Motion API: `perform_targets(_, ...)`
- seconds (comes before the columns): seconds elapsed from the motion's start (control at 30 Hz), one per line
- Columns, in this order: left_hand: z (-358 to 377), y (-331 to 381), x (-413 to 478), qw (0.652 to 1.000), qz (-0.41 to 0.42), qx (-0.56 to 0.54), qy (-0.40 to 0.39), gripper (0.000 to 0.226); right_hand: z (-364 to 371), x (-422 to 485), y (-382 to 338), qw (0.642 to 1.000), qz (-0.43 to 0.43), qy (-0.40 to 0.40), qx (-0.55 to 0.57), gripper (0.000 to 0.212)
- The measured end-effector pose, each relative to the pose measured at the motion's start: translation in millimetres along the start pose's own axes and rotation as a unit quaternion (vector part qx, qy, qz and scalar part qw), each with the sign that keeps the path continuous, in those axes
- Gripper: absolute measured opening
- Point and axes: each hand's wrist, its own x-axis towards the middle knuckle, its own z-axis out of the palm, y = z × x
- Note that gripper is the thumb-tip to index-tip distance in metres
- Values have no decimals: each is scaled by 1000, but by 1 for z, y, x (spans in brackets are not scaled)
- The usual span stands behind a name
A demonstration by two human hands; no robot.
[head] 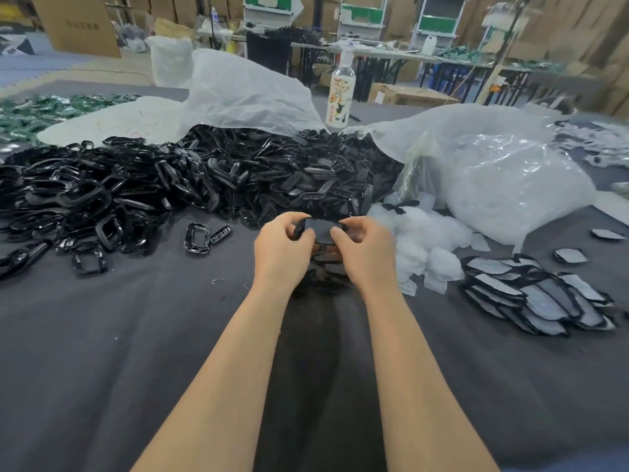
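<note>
Two bare forearms reached forward from the bottom edge, side by side over the dark desk, drawing closer together toward the wrists. Both wrists bent slightly down, with the backs of the hands toward the camera. The left hand and the right hand met at a small black part with a flat grey face, held just above the middle of the desk, in front of the heaps. The left hand's fingers curled round the part's left end, thumb against its near edge. The right hand pinched the right end, thumb on the grey face and fingers curled behind. Neither hand was spread. Right under them a small pile of similar dark pieces lay on the desk.

Beyond the hands lay a big heap of glossy black frames at left and a heap of slotted black strips in the middle, partly under a white bag. A bottle stood upright behind it. At right lay a fanned stack of grey-faced parts, with clear film scraps between it and the hands.
</note>
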Motion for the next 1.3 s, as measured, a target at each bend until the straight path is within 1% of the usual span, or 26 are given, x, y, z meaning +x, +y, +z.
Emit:
perform_targets(0.07, 29, 18, -4, 999, 28, 22, -23, 21, -31, 1, 5, 999, 9, 49, 6, 8)
perform_targets(0.13, 65, 37, -13, 997, 49, 28, -55, 26, -66, 2, 13, 994, 18, 104, -14, 8)
perform_targets(0.27, 136, 70, -40, 990, 64, 17, -122, 29, -139, -2, 33, 973, 31, 210, -89, 8)
perform_targets(0.33, 165, 83, -52, 984, 77, 40, -154, 26, -169, -5, 42, 953, 50, 254, -158, 15)
perform_targets(0.37, 178, 87, -57, 980, 89, 75, -163, 24, -181, -6, 46, 942, 65, 269, -188, 16)
perform_targets(0.43, 198, 91, -63, 966, 111, 165, -168, 21, -197, -9, 54, 930, 101, 274, -222, 13)
perform_targets(0.5, 210, 89, -68, 944, 131, 244, -177, 22, -204, -11, 59, 925, 131, 263, -241, 9)
perform_targets(0.57, 215, 86, -72, 927, 144, 287, -195, 26, -205, -12, 62, 924, 140, 260, -244, 8)
perform_targets(0.6, 215, 85, -72, 925, 147, 287, -201, 27, -205, -12, 61, 923, 134, 266, -243, 10)
perform_targets(0.63, 213, 85, -71, 930, 145, 271, -201, 29, -203, -11, 60, 923, 120, 275, -241, 10)
perform_targets(0.7, 202, 87, -64, 956, 127, 193, -180, 29, -193, -10, 53, 929, 70, 290, -218, 9)
perform_targets(0.73, 193, 87, -60, 969, 115, 144, -167, 27, -185, -9, 49, 936, 44, 285, -200, 8)
perform_targets(0.77, 183, 87, -55, 978, 104, 97, -154, 25, -173, -9, 44, 946, 24, 269, -182, 8)
perform_targets(0.83, 157, 84, -44, 987, 85, 31, -131, 21, -142, -7, 33, 966, 0, 208, -154, 10)
perform_targets(0.9, 125, 75, -33, 992, 71, 12, -100, 21, -105, -6, 23, 980, -3, 124, -155, 11)
perform_targets(0.97, 89, 61, -19, 996, 60, 24, -55, 21, -63, -5, 11, 984, -19, 46, -174, 13)
perform_targets(1.03, 49, 44, -6, 999, 41, 27, 0, 21, -21, -8, -2, 980, -66, -12, -188, 7)
perform_targets(1.07, 28, 35, -1, 999, 26, 23, 30, 21, -1, -10, -10, 976, -92, -38, -195, 7)
perform_targets(1.2, -47, -1, 13, 988, -31, 8, 152, 23, 75, -20, -33, 957, -167, -149, -182, 24)
perform_targets(1.3, -88, -23, 17, 973, -82, 26, 214, 28, 115, -23, -40, 928, -205, -207, -232, 36)
